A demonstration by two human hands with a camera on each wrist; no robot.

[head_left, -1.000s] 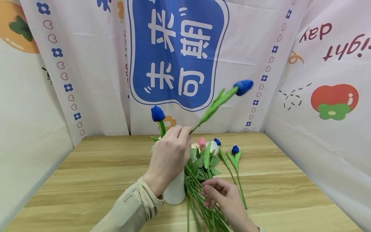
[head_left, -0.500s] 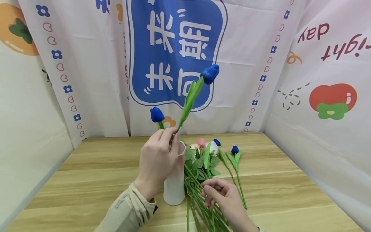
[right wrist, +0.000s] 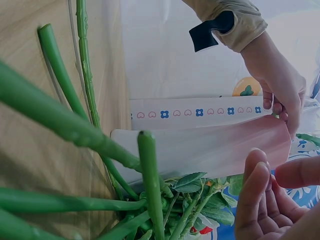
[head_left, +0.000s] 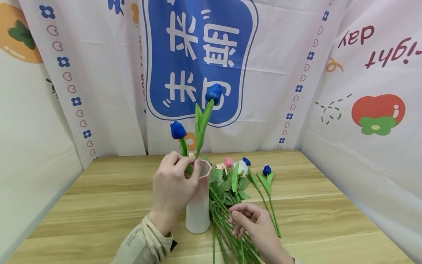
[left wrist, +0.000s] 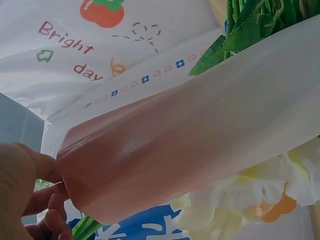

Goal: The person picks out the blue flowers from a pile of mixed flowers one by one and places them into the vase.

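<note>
My left hand pinches the stem of a blue artificial tulip right at the mouth of a tall vase. The vase fades from white at its base to pink at the rim. The bloom points up, leaning slightly right, and the lower stem is hidden inside the vase. Behind the left hand rises another blue tulip. My right hand hovers with loosely bent fingers over a bunch of green stems and holds nothing. In the left wrist view, fingers meet the vase rim.
Right of the vase lie leafy flowers, including a pink bloom and a white bloom. Farther right lies a blue tulip on the wooden table. Cream-white flowers show beyond the vase. Printed cloth walls enclose the table.
My left hand has moved left and down with the blue tulip, turning it from a rightward slant to nearly upright and bringing its stem into the vase mouth. The right hand stays still.
</note>
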